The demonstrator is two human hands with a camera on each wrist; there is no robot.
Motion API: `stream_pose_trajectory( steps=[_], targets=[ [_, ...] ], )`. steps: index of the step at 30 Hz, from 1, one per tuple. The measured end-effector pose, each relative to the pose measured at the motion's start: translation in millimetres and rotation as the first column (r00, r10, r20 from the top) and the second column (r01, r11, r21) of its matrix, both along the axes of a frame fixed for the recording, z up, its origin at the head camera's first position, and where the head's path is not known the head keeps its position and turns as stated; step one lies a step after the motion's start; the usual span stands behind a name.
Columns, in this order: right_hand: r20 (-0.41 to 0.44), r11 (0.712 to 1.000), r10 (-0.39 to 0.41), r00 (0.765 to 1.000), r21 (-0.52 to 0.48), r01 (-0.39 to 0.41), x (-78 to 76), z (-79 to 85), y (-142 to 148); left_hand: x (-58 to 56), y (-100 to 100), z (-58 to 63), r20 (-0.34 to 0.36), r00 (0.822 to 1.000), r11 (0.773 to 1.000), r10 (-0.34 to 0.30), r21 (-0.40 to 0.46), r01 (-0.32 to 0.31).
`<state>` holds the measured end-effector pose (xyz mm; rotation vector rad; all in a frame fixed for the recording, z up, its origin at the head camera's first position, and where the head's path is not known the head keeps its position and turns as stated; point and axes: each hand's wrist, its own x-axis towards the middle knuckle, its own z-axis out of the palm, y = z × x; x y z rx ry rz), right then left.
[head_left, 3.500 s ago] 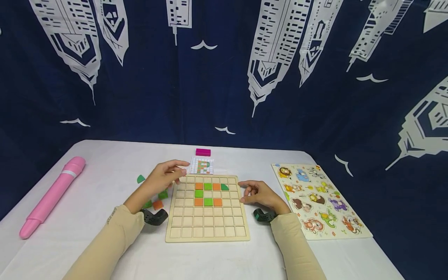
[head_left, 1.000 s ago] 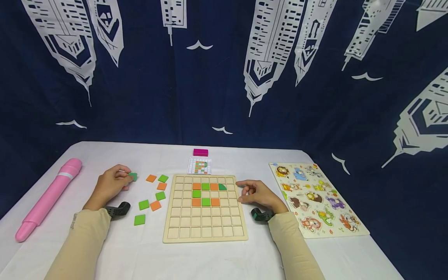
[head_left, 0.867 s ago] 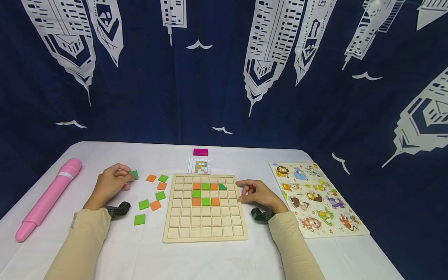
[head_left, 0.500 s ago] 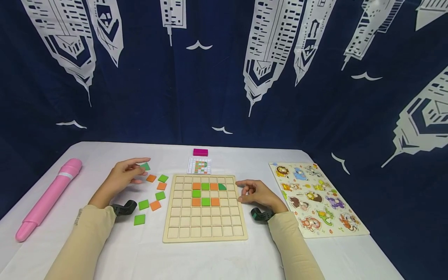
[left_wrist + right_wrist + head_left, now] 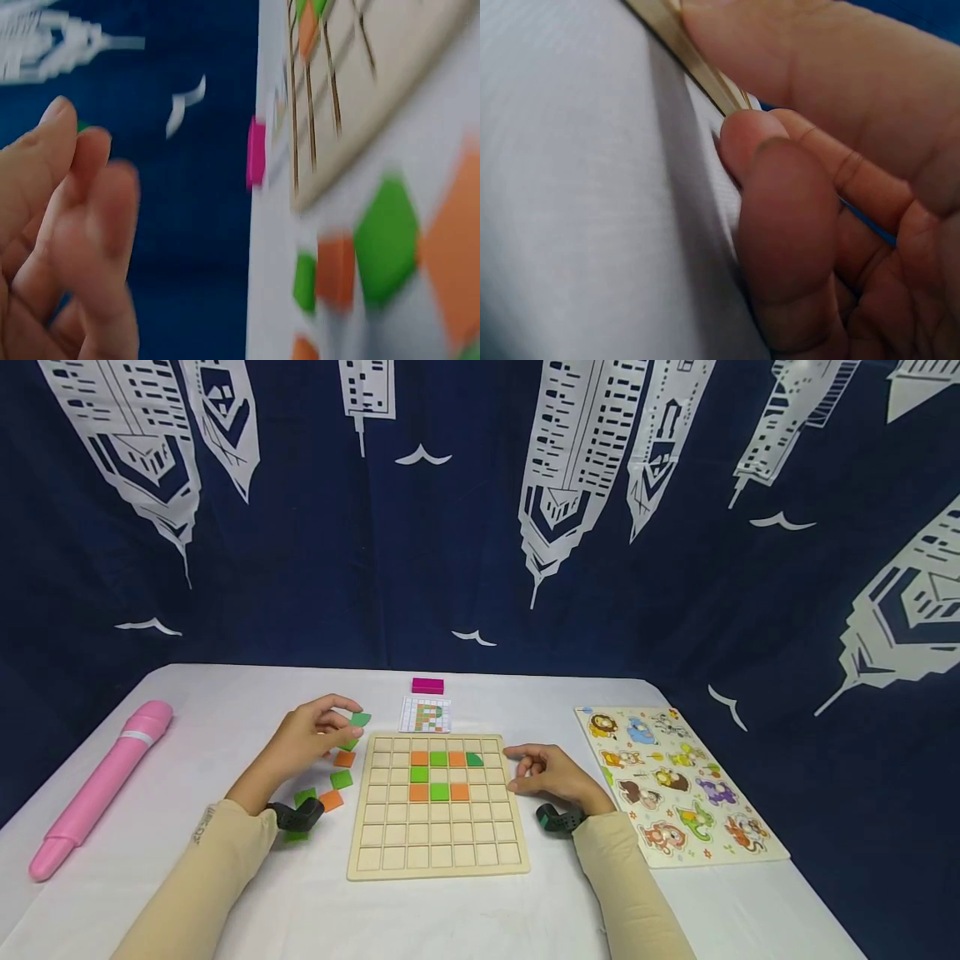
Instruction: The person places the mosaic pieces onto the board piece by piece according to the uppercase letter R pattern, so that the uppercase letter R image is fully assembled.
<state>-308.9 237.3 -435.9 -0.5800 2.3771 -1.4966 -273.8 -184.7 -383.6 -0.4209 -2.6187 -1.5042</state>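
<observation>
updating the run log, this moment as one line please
left hand: pinches green piece; right hand: touches board; board: partly filled

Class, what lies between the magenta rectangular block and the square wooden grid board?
A rectangular white card with an orange-and-green pattern lies there, in the head view.

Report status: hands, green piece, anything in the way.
Left hand: holding green piece. Right hand: touching right edge of grid board. Piece off the board; nothing seen standing between them.
</observation>
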Motion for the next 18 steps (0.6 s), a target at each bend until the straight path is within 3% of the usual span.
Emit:
stream_pose_trajectory(
  steps=[4, 7, 18],
  targets=[
    [-0.003, 1.000, 0.017, 1.000, -0.021, -0.017, -0.7, -1.2, 0, 9.4, 30, 5.5, -0.094, 0.994, 0.999, 0.049, -0.015, -0.050],
    [-0.005, 0.999, 0.029, 1.000, -0.029, -0.029, -0.8, -1.7, -2, 16.0, 50, 3.8, -0.113, 0.992, 0.998, 0.063, 0.028, -0.060],
    [-0.018, 1.000, 0.022, 1.000, -0.017, -0.022, -1.3, -2.0, 1, 24.6, 100, -15.2, 0.001, 1.000, 0.989, -0.025, 0.144, 0.024]
  ],
)
